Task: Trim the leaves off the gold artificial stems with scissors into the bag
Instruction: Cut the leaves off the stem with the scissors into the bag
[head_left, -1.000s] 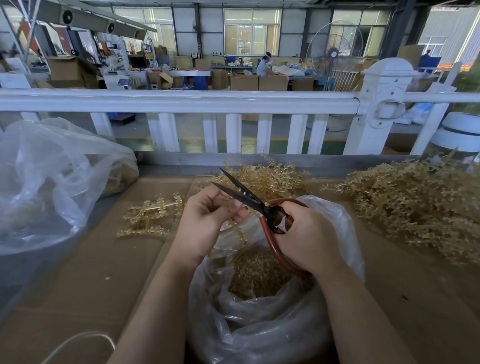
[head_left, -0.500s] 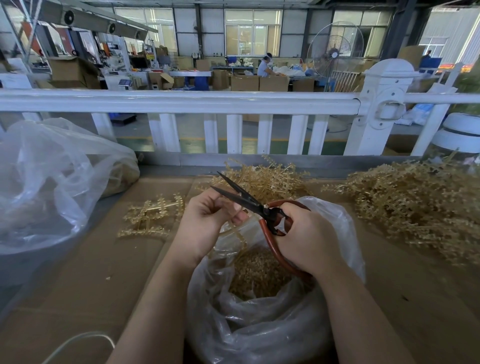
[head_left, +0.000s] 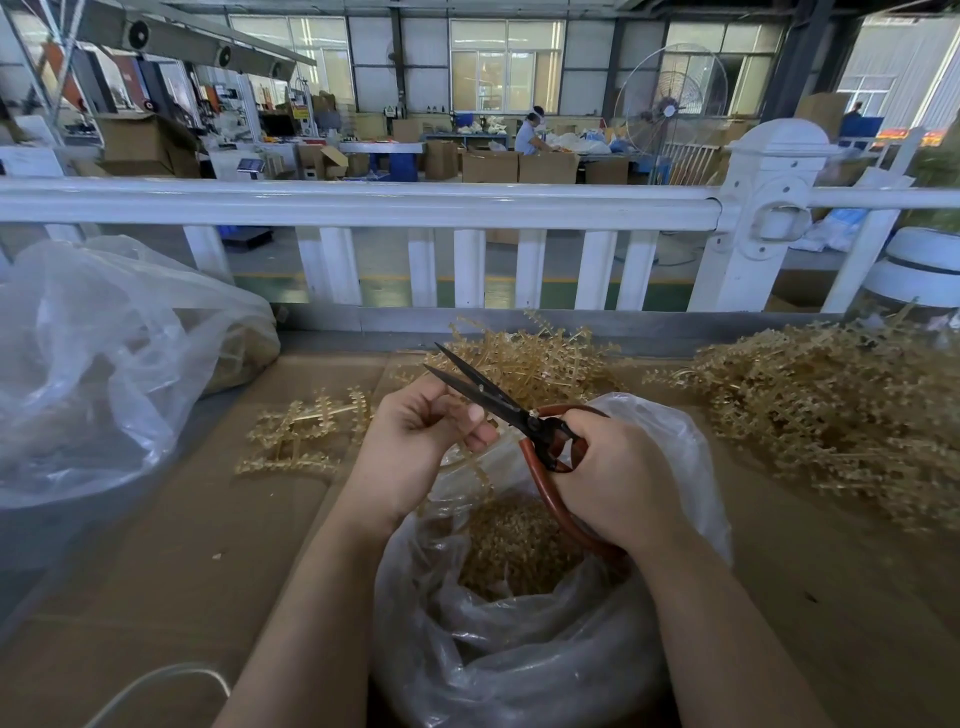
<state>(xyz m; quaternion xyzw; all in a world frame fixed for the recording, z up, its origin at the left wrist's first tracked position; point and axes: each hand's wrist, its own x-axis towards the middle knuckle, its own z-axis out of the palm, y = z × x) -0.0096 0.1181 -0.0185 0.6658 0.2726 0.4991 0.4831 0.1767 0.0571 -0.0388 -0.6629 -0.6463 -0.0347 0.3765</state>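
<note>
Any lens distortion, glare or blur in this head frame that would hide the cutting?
Head view: wide-angle bending bows the white railing and stretches the edges; bright windows wash out behind, but the table is evenly lit. The scissors, left hand, right hand and bag look sharp; the bag's plastic shows mild sheen.

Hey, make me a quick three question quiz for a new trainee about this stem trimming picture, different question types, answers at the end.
1. True or false: the scissors have red handles and their blades are parted.
2. Which hand holds the gold stem? A) left hand B) right hand C) neither
3. Fill in: the trimmed leaves lie in the clear ____ below both hands.

Key
1. True.
2. A; the right hand grips the scissors.
3. Bag. A second, bigger clear bag sits at the left, and the untrimmed pile lies at the right.
</note>
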